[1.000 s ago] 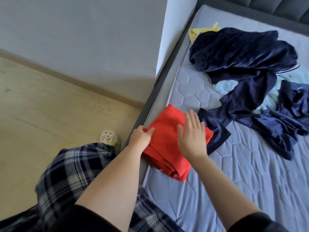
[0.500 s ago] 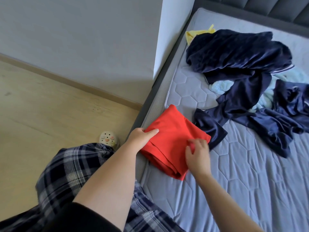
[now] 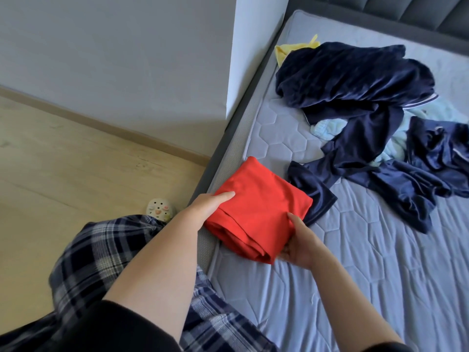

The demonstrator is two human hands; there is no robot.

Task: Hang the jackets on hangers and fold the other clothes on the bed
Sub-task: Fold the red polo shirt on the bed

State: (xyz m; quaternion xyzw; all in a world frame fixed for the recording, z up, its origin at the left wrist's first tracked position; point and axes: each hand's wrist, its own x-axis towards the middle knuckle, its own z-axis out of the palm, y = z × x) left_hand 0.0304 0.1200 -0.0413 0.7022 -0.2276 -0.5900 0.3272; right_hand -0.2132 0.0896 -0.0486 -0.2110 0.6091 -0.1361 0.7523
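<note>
A folded red garment lies at the near left edge of the grey quilted mattress. My left hand holds its left side, thumb on top and fingers hidden under the fold. My right hand grips its near right corner, thumb on top and fingers beneath. Behind it a heap of dark navy clothes spreads over the bed, with one navy piece touching the red garment's right edge. A pale blue garment and a yellow one show from under the heap.
The dark bed frame runs along the mattress's left side, a white wall corner close beside it. Wooden floor lies to the left. My plaid trouser leg and a pale slipper stand against the bed.
My right hand left the top of the red garment, slid down and now grips its near right corner. My left hand has taken a fuller hold of the left side.
</note>
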